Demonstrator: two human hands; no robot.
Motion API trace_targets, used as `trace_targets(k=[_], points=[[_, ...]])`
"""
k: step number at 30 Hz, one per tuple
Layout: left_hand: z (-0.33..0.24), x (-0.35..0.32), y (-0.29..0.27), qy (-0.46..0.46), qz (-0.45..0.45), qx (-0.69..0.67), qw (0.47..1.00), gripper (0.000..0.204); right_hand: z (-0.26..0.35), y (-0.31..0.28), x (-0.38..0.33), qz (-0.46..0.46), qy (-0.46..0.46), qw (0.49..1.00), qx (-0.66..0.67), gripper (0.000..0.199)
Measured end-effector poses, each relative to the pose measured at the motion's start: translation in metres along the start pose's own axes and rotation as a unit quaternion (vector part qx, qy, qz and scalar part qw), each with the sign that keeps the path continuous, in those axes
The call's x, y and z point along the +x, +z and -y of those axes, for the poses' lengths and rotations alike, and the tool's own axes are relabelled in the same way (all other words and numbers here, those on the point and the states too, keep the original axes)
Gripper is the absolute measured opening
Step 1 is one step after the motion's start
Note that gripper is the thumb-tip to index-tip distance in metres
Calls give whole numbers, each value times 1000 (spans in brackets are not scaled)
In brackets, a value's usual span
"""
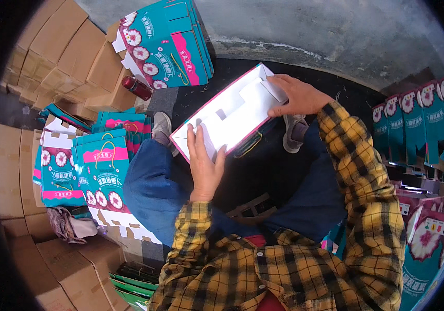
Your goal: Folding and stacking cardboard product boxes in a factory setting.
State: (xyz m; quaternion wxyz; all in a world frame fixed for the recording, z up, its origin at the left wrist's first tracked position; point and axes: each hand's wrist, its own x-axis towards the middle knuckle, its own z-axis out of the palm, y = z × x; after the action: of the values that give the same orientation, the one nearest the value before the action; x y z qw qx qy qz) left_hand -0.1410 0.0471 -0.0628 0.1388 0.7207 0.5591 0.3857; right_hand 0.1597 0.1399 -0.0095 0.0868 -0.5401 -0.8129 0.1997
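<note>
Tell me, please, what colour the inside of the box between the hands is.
The inside of the box is white; the head view shows it best.

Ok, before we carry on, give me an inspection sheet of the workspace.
Surface: dark floor covering between and beyond the person's legs.
Job's things: one box, open side up, white inside, tilted across the view; a yellow cord handle shows below its near side.
Clutter: red bottle by the cartons; crumpled patterned cloth at left.
Left grip: open, fingers on the box's lower-left end.
Right grip: at its upper-right end; how tightly, unclear.
Cables: nothing seen.
Surroundings: brown cartons stacked left, teal packaging leaning on the grey wall, more teal packaging left and right.
</note>
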Motion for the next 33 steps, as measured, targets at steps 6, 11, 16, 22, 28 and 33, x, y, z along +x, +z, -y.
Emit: trace_targets(k=[6,11,16,22,28,33], points=[[30,-37,12,102,-102,-35,989,68,-7,-13,3,-27,16,994,106,70],[22,-38,0,204,-43,-58,976,40,-7,-21,-1,15,90,955,282,66],[12,-28,-5,257,20,-14,966,30,-26,-7,8,79,71,973,204,71],[10,-31,-4,-83,33,-87,992,31,-26,-12,5,103,112,954,258,75],[9,-20,7,20,-110,80,991,50,6,3,-1,36,-18,999,37,68],[2,-15,1,97,125,176,972,50,23,42,-2,-12,-189,969,-156,77]])
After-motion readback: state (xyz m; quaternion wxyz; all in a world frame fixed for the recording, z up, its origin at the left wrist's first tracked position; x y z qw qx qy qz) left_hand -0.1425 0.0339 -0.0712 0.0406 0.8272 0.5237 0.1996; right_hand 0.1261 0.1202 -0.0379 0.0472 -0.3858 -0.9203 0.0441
